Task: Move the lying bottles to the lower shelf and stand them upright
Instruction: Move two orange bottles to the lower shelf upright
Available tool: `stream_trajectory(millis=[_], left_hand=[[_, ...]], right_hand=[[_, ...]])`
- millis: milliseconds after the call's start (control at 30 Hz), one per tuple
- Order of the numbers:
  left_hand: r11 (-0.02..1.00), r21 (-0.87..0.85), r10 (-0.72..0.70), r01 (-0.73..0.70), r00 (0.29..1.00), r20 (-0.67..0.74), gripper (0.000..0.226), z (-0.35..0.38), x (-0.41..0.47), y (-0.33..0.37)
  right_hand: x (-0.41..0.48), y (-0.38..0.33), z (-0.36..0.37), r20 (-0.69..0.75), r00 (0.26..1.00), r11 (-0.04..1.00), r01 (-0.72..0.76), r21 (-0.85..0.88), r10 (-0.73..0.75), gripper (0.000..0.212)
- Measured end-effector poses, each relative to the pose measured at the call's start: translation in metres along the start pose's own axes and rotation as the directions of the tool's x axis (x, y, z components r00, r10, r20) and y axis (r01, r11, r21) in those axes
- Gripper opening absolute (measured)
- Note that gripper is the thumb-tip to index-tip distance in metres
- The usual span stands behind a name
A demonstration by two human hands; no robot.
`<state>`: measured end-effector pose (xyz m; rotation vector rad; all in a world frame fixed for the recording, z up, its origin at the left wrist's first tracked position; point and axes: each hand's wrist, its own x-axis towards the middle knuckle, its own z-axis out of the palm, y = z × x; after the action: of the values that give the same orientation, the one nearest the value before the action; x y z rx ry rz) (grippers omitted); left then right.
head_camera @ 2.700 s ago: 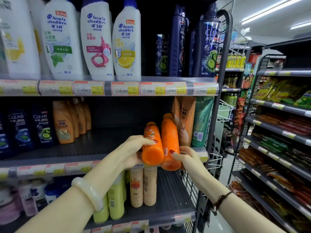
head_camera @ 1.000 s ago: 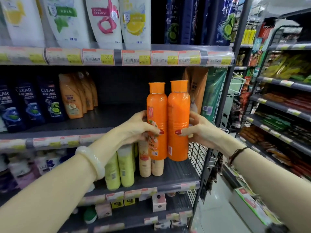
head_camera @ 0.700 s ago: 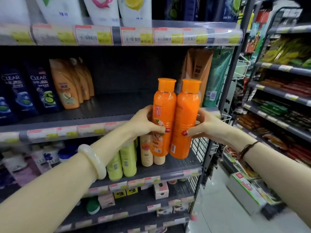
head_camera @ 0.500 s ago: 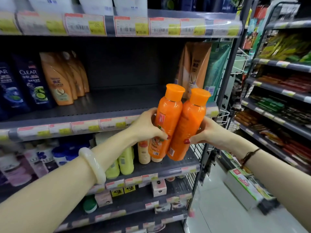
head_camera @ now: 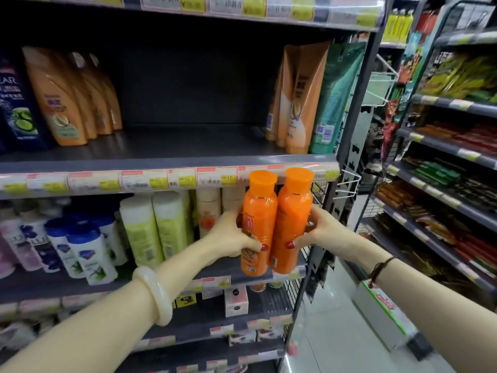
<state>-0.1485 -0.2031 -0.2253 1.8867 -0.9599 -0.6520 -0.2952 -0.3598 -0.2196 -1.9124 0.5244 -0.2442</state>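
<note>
Two orange bottles with orange caps are held upright side by side in front of the lower shelf (head_camera: 236,277). My left hand (head_camera: 231,238) grips the left orange bottle (head_camera: 258,216). My right hand (head_camera: 322,232) grips the right orange bottle (head_camera: 293,219). Their caps reach the price strip of the middle shelf (head_camera: 188,146). Their bases hang at the lower shelf's front edge, at its right end; whether they touch it I cannot tell.
Beige bottles (head_camera: 209,211) and pale green bottles (head_camera: 156,227) stand on the lower shelf just behind and left of the orange ones. Orange and green tubes (head_camera: 298,100) stand on the middle shelf's right end. A wire rack side (head_camera: 347,184) bounds the shelf on the right.
Both hands lowered the two orange bottles from in front of the middle shelf down to the lower shelf's front and brought them from a tilt to upright. The view tipped down.
</note>
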Motion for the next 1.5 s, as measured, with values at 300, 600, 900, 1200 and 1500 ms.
stream_trajectory(millis=[300, 600, 900, 1200, 1500], left_hand=[[0.999, 0.0, -0.046, 0.046, 0.988, -0.148, 0.079, 0.038, 0.04, -0.033], [0.998, -0.042, -0.056, 0.047, 0.96, -0.274, 0.078, 0.069, 0.07, -0.048], [0.996, -0.049, -0.089, 0.078, 0.945, -0.315, 0.077, 0.08, 0.089, -0.052], [0.995, -0.013, -0.101, 0.102, 0.955, -0.28, 0.076, 0.081, 0.09, -0.062], [0.997, -0.08, -0.012, -0.008, 0.967, -0.253, 0.068, 0.081, 0.086, -0.079]], right_hand=[[0.029, 0.054, 0.015, -0.18, 0.983, 0.995, 0.059, 0.083, -0.043, 0.066], [0.057, 0.083, 0.012, -0.258, 0.966, 0.995, 0.055, 0.089, -0.03, 0.07], [0.072, 0.093, 0.012, -0.241, 0.97, 0.991, -0.003, 0.134, 0.036, 0.077], [0.076, 0.101, 0.015, -0.243, 0.969, 0.996, -0.016, 0.09, 0.037, 0.073], [0.072, 0.13, 0.03, -0.307, 0.951, 0.986, 0.025, 0.167, 0.027, 0.058]])
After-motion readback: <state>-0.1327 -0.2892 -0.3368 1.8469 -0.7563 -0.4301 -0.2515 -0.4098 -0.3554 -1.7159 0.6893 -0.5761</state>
